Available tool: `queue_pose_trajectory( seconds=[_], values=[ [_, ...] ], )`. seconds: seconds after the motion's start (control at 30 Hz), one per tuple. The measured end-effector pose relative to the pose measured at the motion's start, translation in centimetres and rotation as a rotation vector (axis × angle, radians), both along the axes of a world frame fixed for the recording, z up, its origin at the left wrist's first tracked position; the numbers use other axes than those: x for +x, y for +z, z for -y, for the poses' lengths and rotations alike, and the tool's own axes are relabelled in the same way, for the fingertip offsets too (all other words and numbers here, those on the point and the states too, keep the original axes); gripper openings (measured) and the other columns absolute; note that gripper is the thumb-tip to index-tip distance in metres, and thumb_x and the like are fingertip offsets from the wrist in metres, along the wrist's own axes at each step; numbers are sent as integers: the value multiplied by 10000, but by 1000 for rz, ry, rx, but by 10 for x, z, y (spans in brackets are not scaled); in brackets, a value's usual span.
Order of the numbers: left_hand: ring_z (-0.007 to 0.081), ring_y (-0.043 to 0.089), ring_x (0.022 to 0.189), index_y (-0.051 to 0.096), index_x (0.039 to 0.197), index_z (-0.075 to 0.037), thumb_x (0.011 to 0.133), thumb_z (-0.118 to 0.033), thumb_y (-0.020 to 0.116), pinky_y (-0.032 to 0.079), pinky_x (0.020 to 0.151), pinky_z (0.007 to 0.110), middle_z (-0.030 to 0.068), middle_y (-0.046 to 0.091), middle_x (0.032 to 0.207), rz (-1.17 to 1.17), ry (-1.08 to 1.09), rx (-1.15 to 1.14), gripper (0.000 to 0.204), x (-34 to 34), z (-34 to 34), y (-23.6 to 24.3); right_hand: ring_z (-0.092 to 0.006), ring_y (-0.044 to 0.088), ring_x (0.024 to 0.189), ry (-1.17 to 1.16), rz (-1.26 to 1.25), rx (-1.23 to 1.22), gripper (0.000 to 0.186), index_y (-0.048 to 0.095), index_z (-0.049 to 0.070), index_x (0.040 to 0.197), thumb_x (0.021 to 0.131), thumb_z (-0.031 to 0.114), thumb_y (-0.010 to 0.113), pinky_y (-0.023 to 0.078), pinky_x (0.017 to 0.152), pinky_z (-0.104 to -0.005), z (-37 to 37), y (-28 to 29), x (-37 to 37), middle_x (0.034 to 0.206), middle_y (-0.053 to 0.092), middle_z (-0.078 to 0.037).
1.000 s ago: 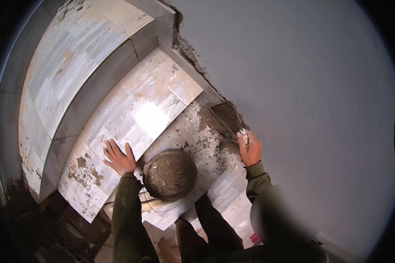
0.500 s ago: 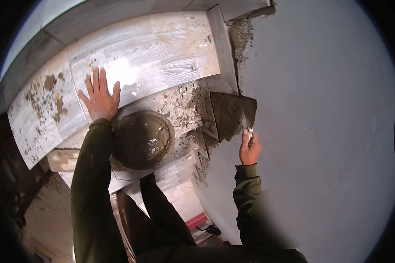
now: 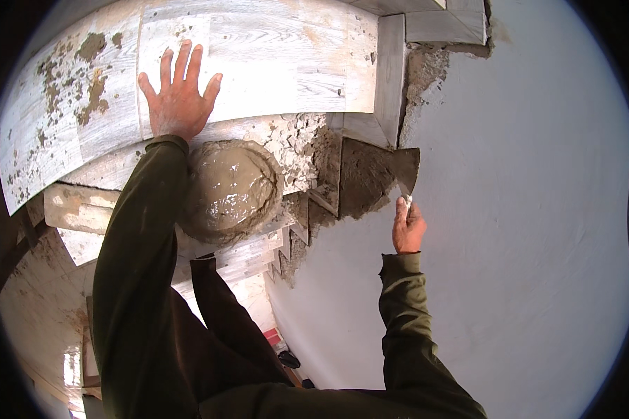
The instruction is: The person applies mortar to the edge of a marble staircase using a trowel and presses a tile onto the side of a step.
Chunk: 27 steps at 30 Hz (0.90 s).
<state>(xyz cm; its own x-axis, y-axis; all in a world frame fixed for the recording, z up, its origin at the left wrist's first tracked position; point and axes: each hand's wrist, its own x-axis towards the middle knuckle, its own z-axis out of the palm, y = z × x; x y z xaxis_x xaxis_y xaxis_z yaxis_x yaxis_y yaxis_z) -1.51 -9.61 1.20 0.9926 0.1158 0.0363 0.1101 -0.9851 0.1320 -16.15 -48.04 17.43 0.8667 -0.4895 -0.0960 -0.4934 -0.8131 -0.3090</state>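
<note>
Mortar (image 3: 362, 180) formed a dark, ragged-edged patch on the pale grey wall (image 3: 510, 223), just beside the tiled stair ends. Your right hand (image 3: 408, 229) was closed around the handle of a trowel (image 3: 407, 170), its blade overlapping the patch's right side. Your left hand (image 3: 180, 101) lay palm down, fingers spread apart, on a wood-patterned step (image 3: 258, 59) with grey splatters (image 3: 93, 98) to its left. Near your left wrist stood a round bucket (image 3: 223, 232) of wet, glossy mix (image 3: 232, 180).
</note>
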Motion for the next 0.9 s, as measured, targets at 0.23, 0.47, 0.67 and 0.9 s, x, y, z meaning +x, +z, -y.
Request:
queue_pose_trajectory(
  seconds=[0.23,0.47,0.67,0.9],
  values=[
    [191,220,1308,297,1358,-223,888,-512,357,145,1005,600,-30,274,1409,-11,14,33,555,-1,-2,-4,-339,449,555,164,-234,-271,399,566,-22,854,887,367,487,427,564,-374,-9,27,34,641,519,-196],
    [185,220,1307,286,1363,-233,886,-527,349,143,1006,589,-33,265,1414,3,14,12,564,-2,-3,-6,-394,526,626,218,-276,-323,407,583,-27,860,879,370,494,435,586,-394,-5,18,38,688,543,-241],
    [183,217,1307,269,1369,-240,891,-535,328,156,1002,585,-38,270,1407,-63,7,72,565,1,1,9,-413,553,678,265,-191,-319,395,589,-23,858,875,362,500,444,602,-413,3,20,40,695,545,-257],
    [272,263,1287,368,1298,-93,816,-438,499,154,996,614,80,310,1390,76,7,-227,607,-4,-5,7,-420,553,707,370,-300,-390,305,600,28,880,871,322,517,447,591,-419,-14,48,55,723,569,-228]
  ],
)
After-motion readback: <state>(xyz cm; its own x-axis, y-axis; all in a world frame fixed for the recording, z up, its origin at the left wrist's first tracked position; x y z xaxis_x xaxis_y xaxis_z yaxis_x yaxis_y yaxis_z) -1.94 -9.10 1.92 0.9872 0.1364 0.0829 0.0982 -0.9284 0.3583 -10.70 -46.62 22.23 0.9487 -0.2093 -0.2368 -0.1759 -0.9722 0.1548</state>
